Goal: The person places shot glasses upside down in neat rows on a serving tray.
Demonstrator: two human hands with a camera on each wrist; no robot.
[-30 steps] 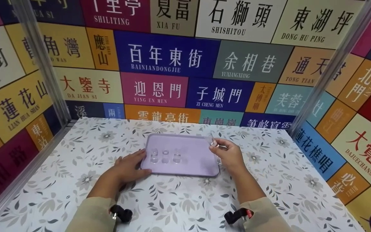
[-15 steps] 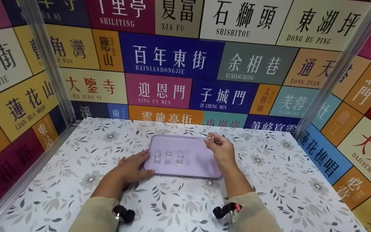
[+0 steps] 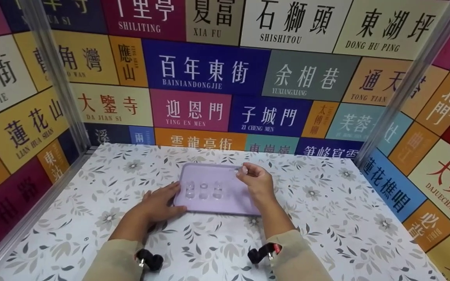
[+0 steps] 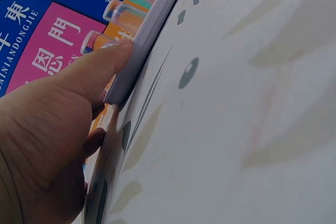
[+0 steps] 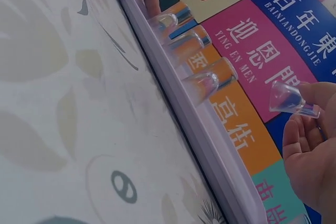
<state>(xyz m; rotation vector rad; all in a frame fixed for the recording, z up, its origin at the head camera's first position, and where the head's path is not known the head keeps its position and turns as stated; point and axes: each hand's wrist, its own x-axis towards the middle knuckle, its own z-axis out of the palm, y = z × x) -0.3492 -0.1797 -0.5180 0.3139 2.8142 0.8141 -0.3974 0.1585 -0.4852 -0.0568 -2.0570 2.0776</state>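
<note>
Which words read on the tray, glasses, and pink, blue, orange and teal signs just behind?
"迎恩門 YING EN MEN": pink sign
"子城門 ZI CHENG MEN": blue sign
"雲龍亭街", cut off below: orange sign
"東", rest blurred: teal sign
Tray, glasses: none visible

Rounded rectangular tray (image 3: 233, 198) is showing plain pale purple. Small transparent cups (image 3: 204, 192) are showing colourless, the tray's purple coming through. Flat white tabletop (image 3: 197, 249) is bearing grey and beige leaves and flowers. Rectangular wall panels (image 3: 190, 84) are displaying blue, pink, orange, yellow.
</note>
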